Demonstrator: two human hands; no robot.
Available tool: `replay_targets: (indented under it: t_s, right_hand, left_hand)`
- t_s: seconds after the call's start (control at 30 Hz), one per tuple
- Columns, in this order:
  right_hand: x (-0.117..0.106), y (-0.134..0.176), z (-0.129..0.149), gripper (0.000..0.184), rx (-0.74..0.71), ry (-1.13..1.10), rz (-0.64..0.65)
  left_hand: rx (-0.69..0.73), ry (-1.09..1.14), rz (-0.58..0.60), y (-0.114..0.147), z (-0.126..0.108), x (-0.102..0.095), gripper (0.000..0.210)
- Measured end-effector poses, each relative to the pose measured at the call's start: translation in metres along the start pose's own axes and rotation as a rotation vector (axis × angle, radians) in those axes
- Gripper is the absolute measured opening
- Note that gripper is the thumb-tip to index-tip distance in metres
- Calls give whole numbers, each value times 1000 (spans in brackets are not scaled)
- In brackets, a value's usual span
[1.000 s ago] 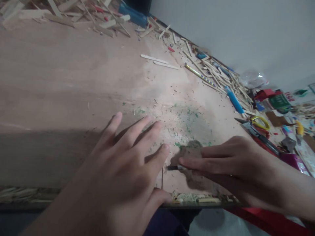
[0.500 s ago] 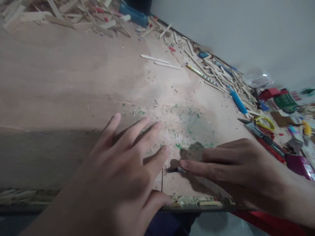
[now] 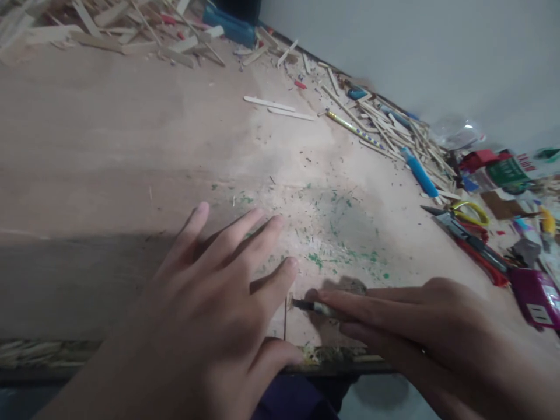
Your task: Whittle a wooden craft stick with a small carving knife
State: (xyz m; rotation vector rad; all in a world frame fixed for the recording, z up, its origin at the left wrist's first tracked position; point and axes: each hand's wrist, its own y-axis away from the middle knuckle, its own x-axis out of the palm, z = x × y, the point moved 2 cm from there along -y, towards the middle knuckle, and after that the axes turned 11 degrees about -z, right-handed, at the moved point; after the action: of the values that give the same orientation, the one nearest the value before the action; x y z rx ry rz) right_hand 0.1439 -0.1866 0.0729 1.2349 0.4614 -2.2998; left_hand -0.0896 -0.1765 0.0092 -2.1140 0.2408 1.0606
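We press the flat, spread left hand (image 3: 210, 303) on the thin pale wooden stick (image 3: 284, 318) (fingers clear) while the right hand (image 3: 415, 326) pinches the small dark-tipped craft knife (image 3: 312, 305), cutting slowly.

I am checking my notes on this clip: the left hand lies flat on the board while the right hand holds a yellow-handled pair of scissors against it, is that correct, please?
Not quite. The head view shows the right hand holding a small craft knife, tip on the board. The yellow-handled scissors lie untouched further right. The left hand does lie flat.
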Motion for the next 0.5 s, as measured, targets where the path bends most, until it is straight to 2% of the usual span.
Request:
replay_targets:
  t_s: [0.1,0.2,0.4,0.5]
  right_hand:
    - [7,6,-1,29,102,-148,-8]
    - [10,10,-3,25,153,-199,-38]
    - [11,14,-7,33,88,-144,-59]
    - [18,22,-13,42,-17,-1,-90]
  left_hand:
    - [18,-22,5,1,0,2,42]
    - [7,-12,3,1,0,3,41]
    - [13,-9,-13,2,2,1,41]
    - [14,-16,-1,3,1,1,42]
